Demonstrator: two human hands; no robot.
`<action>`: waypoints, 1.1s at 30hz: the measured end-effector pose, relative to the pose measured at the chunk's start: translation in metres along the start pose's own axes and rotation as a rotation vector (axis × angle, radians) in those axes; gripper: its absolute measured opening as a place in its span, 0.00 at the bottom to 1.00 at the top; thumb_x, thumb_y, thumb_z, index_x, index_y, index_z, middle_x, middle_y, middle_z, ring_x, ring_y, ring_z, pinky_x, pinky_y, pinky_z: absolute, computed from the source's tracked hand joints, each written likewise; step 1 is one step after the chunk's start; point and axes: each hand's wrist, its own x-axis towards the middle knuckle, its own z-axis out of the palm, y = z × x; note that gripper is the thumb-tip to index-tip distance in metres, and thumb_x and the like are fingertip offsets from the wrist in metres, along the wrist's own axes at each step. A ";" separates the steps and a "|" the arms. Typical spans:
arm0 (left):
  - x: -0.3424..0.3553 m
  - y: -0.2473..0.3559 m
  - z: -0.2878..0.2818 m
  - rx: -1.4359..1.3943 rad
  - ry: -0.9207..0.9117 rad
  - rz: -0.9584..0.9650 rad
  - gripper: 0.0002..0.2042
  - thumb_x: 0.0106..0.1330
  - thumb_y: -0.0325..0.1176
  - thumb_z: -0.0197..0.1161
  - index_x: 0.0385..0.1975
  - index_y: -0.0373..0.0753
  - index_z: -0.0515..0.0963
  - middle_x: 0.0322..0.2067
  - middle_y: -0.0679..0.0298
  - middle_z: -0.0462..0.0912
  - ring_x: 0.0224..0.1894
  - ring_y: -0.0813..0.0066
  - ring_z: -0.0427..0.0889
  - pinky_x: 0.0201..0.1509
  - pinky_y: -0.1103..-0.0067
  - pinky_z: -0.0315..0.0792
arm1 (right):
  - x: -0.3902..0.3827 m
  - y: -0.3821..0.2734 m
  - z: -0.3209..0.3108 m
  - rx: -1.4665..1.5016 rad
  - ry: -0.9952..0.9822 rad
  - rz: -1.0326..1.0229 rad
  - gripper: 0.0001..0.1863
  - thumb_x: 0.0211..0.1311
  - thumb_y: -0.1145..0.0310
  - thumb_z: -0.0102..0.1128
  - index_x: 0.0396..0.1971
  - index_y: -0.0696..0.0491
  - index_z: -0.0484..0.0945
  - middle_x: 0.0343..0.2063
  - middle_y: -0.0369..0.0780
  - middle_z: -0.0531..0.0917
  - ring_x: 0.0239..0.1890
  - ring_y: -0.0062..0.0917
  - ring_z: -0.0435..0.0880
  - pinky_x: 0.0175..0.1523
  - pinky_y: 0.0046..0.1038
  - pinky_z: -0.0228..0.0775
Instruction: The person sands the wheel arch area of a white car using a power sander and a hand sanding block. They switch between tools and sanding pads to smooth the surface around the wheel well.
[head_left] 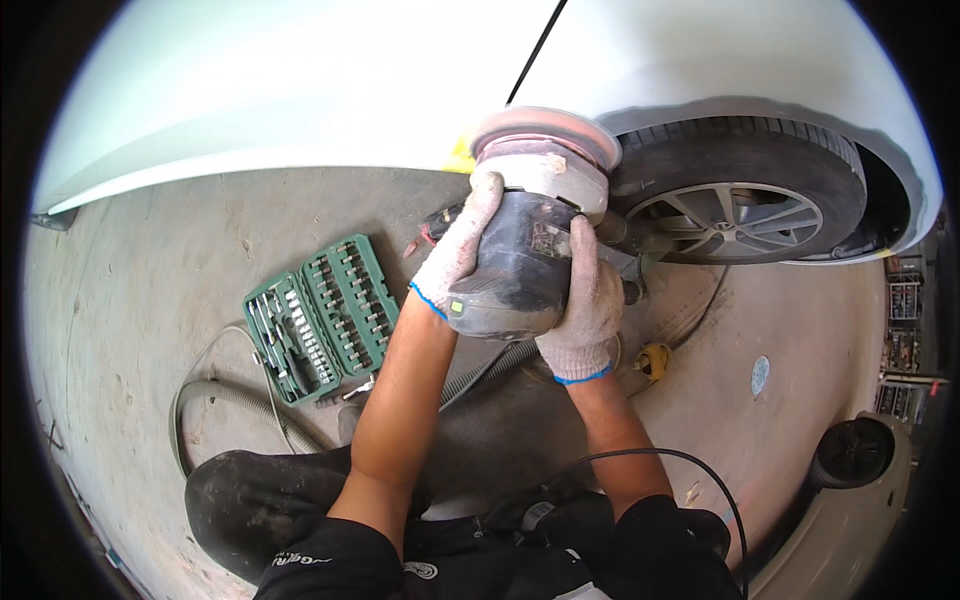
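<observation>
Between my two gloved hands is an orbital sander (pixel 525 250), black-bodied and dusty, with a round reddish pad at its far end. That pad is up against or very close to the lower edge of the white car body (pixel 300 80); I cannot tell if they touch. My left hand (pixel 462 238), in a whitish knit glove with a blue cuff, wraps the sander's left side. On its right side my right hand (pixel 592 300) grips it in a matching glove. A patch of yellow tape or paint (pixel 460 157) shows on the car beside the pad.
A car wheel (pixel 735 200) stands right of the sander. Left of my arm lies an open green socket set case (pixel 322 318). A grey corrugated hose (pixel 240 398) curves over the floor, and a black cable (pixel 690 456) arcs past my right arm. A yellow object (pixel 652 361) lies near the wheel.
</observation>
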 end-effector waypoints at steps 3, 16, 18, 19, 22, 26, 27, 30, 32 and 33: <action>-0.004 0.007 0.022 0.048 -0.049 -0.010 0.32 0.66 0.57 0.60 0.58 0.36 0.70 0.51 0.54 0.79 0.50 0.63 0.80 0.57 0.69 0.75 | 0.003 -0.008 -0.012 0.093 0.077 0.092 0.49 0.47 0.60 0.75 0.67 0.58 0.57 0.43 0.52 0.81 0.44 0.46 0.82 0.49 0.41 0.72; 0.003 -0.025 0.095 1.135 -0.300 0.520 0.36 0.69 0.58 0.49 0.57 0.25 0.59 0.47 0.38 0.73 0.48 0.54 0.80 0.52 0.71 0.74 | 0.025 0.002 -0.074 0.915 0.589 0.344 0.31 0.71 0.65 0.52 0.69 0.55 0.52 0.66 0.42 0.63 0.68 0.31 0.60 0.74 0.32 0.48; -0.004 -0.018 0.085 0.378 -0.128 0.044 0.37 0.67 0.65 0.45 0.58 0.32 0.64 0.47 0.47 0.76 0.48 0.61 0.79 0.53 0.71 0.74 | 0.009 -0.001 -0.055 0.489 0.375 0.253 0.35 0.68 0.62 0.57 0.69 0.55 0.53 0.66 0.45 0.63 0.68 0.34 0.61 0.72 0.36 0.52; -0.004 -0.015 0.073 0.151 -0.013 -0.077 0.39 0.66 0.68 0.44 0.59 0.36 0.67 0.48 0.52 0.78 0.48 0.65 0.79 0.53 0.71 0.75 | 0.010 -0.003 -0.042 0.263 0.307 0.173 0.37 0.65 0.60 0.60 0.69 0.54 0.54 0.66 0.46 0.62 0.68 0.36 0.62 0.71 0.38 0.54; 0.014 -0.024 0.012 0.059 0.010 -0.016 0.44 0.62 0.75 0.40 0.61 0.39 0.69 0.53 0.57 0.77 0.51 0.65 0.79 0.57 0.68 0.74 | -0.001 0.010 -0.009 0.126 0.244 -0.026 0.47 0.51 0.59 0.72 0.68 0.57 0.57 0.40 0.48 0.81 0.42 0.43 0.81 0.47 0.41 0.73; 0.016 -0.026 0.014 -0.018 -0.008 0.067 0.44 0.63 0.74 0.40 0.62 0.38 0.67 0.55 0.56 0.76 0.55 0.65 0.78 0.59 0.68 0.74 | 0.004 0.012 -0.011 0.108 0.229 -0.046 0.48 0.47 0.61 0.73 0.68 0.57 0.57 0.33 0.48 0.81 0.34 0.45 0.81 0.39 0.41 0.72; 0.011 -0.020 0.032 0.072 0.001 0.042 0.44 0.63 0.73 0.41 0.63 0.37 0.67 0.55 0.55 0.76 0.55 0.65 0.78 0.59 0.68 0.74 | 0.006 0.010 -0.016 0.174 0.264 -0.011 0.48 0.47 0.62 0.74 0.68 0.57 0.58 0.33 0.48 0.81 0.35 0.45 0.81 0.40 0.41 0.72; -0.006 -0.008 0.092 0.308 -0.099 0.089 0.43 0.64 0.72 0.44 0.62 0.36 0.68 0.53 0.55 0.78 0.50 0.66 0.81 0.54 0.68 0.77 | 0.018 0.003 -0.050 0.636 0.395 0.262 0.35 0.63 0.63 0.59 0.67 0.57 0.58 0.55 0.44 0.71 0.57 0.35 0.70 0.63 0.37 0.61; -0.003 -0.024 0.112 0.665 -0.193 0.362 0.39 0.67 0.67 0.45 0.58 0.31 0.67 0.45 0.54 0.76 0.44 0.67 0.79 0.49 0.71 0.76 | 0.026 0.010 -0.078 0.897 0.575 0.415 0.31 0.68 0.64 0.55 0.67 0.57 0.58 0.63 0.44 0.68 0.65 0.32 0.66 0.70 0.36 0.57; 0.005 -0.035 0.112 1.061 -0.161 0.698 0.38 0.69 0.64 0.46 0.56 0.28 0.67 0.41 0.54 0.75 0.42 0.67 0.78 0.47 0.72 0.75 | 0.029 0.012 -0.086 0.944 0.633 0.403 0.32 0.67 0.64 0.56 0.67 0.57 0.57 0.63 0.44 0.68 0.65 0.32 0.66 0.70 0.35 0.57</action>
